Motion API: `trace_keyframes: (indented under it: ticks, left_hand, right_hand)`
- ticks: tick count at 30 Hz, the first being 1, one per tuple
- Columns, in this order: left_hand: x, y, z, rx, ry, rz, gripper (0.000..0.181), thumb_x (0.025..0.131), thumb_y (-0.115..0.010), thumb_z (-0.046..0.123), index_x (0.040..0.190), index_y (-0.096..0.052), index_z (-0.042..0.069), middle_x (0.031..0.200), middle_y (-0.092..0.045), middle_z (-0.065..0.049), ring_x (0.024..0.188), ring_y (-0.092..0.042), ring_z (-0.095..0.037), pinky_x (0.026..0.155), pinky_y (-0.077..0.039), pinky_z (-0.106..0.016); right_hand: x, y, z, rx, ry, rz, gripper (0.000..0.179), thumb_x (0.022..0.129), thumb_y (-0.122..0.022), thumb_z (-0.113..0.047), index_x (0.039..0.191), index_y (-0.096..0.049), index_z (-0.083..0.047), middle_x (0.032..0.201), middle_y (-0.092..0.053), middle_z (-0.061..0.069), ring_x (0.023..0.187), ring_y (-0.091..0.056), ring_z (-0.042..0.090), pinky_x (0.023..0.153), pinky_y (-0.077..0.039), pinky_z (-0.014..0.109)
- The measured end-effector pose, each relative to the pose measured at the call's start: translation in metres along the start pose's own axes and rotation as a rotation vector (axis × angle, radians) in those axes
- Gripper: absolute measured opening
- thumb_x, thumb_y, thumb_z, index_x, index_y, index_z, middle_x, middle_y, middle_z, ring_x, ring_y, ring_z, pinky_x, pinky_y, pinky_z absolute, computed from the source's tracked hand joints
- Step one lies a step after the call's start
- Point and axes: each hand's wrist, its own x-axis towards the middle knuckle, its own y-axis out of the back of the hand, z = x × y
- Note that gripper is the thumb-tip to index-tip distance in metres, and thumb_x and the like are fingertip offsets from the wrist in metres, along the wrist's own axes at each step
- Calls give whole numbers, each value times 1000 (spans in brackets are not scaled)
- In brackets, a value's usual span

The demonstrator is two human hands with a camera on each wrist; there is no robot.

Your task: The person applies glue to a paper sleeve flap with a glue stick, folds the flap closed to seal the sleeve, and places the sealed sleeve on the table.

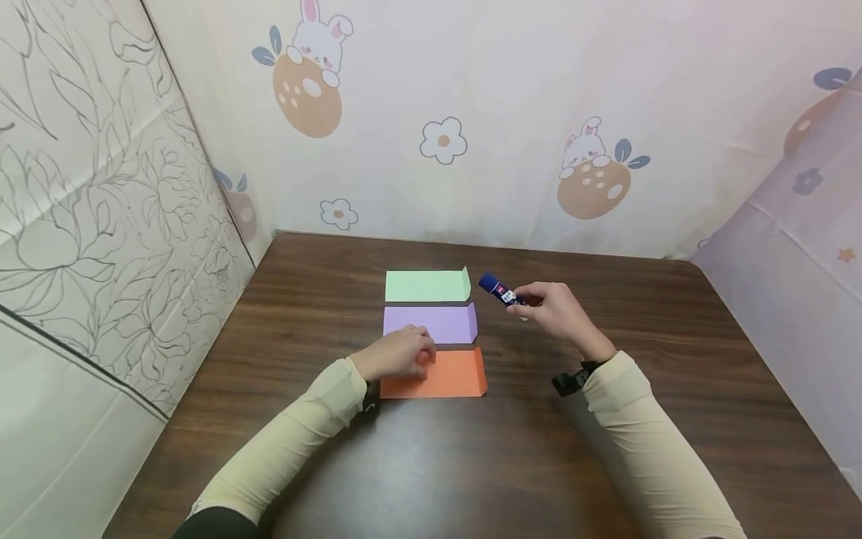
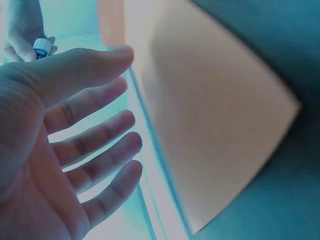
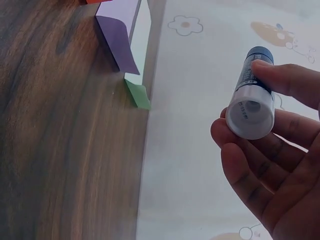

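Note:
My right hand (image 1: 554,308) pinches a dark blue glue stick (image 1: 501,290) between thumb and fingers, above the table to the right of the papers. Its white hollow base faces the camera in the right wrist view, and the cap end points away. My left hand (image 1: 399,353) is over the left part of an orange paper (image 1: 453,374), the nearest of three, its fingers slightly bent with nothing between them. Behind the orange one lie a purple paper (image 1: 431,322) and a light green paper (image 1: 424,286). Each has a folded flap standing up along its right end.
All three papers lie in a column on a dark brown wooden table (image 1: 283,314). A cloth wall with bunny prints (image 1: 498,187) rises behind the table's back edge. To the left stands a white panel with flower line drawings (image 1: 101,195).

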Motion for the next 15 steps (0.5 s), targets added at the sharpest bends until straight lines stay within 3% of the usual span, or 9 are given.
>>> trace_keyframes:
  ticks: [4, 9, 11, 15]
  left_hand:
    - [2, 7, -1, -35, 7, 68, 14, 86, -74, 21, 97, -72, 13, 106, -65, -5, 98, -57, -21, 85, -49, -34]
    - [4, 16, -2, -103, 70, 152, 19, 90, -70, 22, 105, -71, 11, 111, -64, -5, 106, -58, -24, 93, -49, -38]
    - [5, 20, -3, -145, 85, 225, 18, 91, -68, 21, 106, -71, 10, 111, -66, -5, 106, -60, -24, 94, -50, -39]
    - [8, 26, -4, -218, 55, 415, 14, 91, -68, 15, 102, -71, 8, 104, -70, -5, 101, -65, -22, 91, -53, -37]
  right_hand:
    - [0, -1, -2, 4, 14, 5, 30, 87, -74, -20, 109, -71, 0, 96, -69, 17, 79, -59, 25, 67, -50, 30]
    - [1, -2, -4, 14, 19, 3, 29, 86, -74, -20, 108, -71, -1, 96, -69, 16, 79, -59, 24, 67, -50, 30]
    - [0, -3, -4, 20, 20, -2, 29, 86, -74, -20, 108, -71, -1, 96, -69, 16, 78, -59, 24, 67, -50, 30]
    - [0, -4, -7, 24, 29, -6, 29, 86, -75, -21, 108, -72, -2, 95, -69, 15, 78, -58, 23, 67, -50, 30]
